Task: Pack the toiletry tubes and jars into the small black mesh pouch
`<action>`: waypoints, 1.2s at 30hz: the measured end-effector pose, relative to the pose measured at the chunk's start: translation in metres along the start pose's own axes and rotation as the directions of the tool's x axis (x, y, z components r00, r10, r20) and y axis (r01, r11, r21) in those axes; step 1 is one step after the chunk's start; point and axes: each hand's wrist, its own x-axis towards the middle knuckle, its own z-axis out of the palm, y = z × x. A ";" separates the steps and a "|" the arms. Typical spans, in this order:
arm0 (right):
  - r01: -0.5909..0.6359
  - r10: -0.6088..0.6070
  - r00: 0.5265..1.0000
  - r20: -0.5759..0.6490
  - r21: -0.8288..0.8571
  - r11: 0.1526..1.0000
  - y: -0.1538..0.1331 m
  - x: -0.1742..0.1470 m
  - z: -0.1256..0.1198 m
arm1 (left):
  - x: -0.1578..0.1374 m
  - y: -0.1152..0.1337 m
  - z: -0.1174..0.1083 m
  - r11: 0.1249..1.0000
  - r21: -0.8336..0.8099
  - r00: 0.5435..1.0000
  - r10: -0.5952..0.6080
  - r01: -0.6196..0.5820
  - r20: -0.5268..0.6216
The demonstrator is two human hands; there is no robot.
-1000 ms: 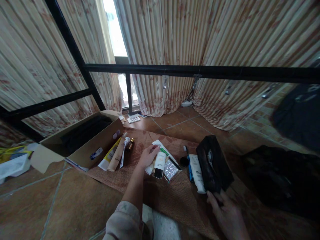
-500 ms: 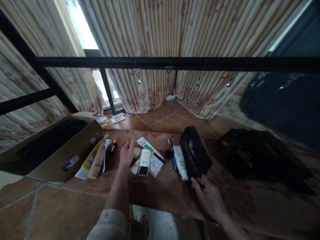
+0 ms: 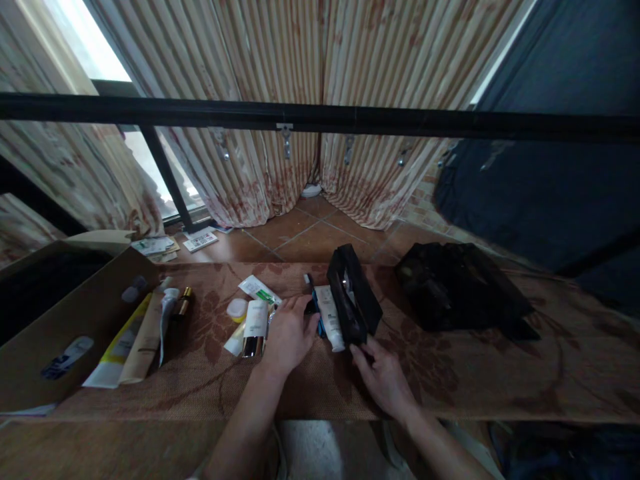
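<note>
My left hand point(image 3: 290, 339) has its fingers curled around a small round black container point(image 3: 311, 307) on the cloth. Beside it lie a toothbrush point(image 3: 320, 320) with a blue handle and a white tube point(image 3: 329, 318). My right hand point(image 3: 384, 377) grips the near end of a black zip pouch point(image 3: 367, 300), whose top gapes open with something shiny inside. Left of my left hand are a white bottle with a gold base point(image 3: 255, 327), a white-and-green tube point(image 3: 259, 290) and a small white-lidded jar point(image 3: 237, 309). My left hand partly covers the glittery packet.
At the left stands a cardboard box point(image 3: 75, 327) with dark contents. Several tubes point(image 3: 143, 340) and a small amber bottle point(image 3: 183, 303) lie beside it. A dark bag point(image 3: 460, 287) rests on the right. Behind the cloth-covered bench point(image 3: 450, 373) runs a black rail point(image 3: 320, 117).
My left hand has moved right, from beside the white-lidded jar to the round black container. My right hand stays at the pouch's near end. The view has shifted right.
</note>
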 end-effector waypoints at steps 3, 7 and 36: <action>0.020 -0.020 1.000 -0.003 -0.013 1.000 -0.003 0.000 -0.002 | 0.002 0.008 0.016 1.000 -0.006 0.999 -0.006 0.006 0.042; 0.034 -0.034 0.999 -0.014 -0.036 0.999 -0.003 0.000 -0.003 | 0.005 0.013 0.038 0.997 -0.005 0.996 -0.083 0.083 0.021; 0.033 -0.031 0.999 -0.019 0.097 0.995 0.004 -0.008 -0.026 | 0.003 0.051 0.061 0.900 0.405 0.915 -0.290 0.161 0.279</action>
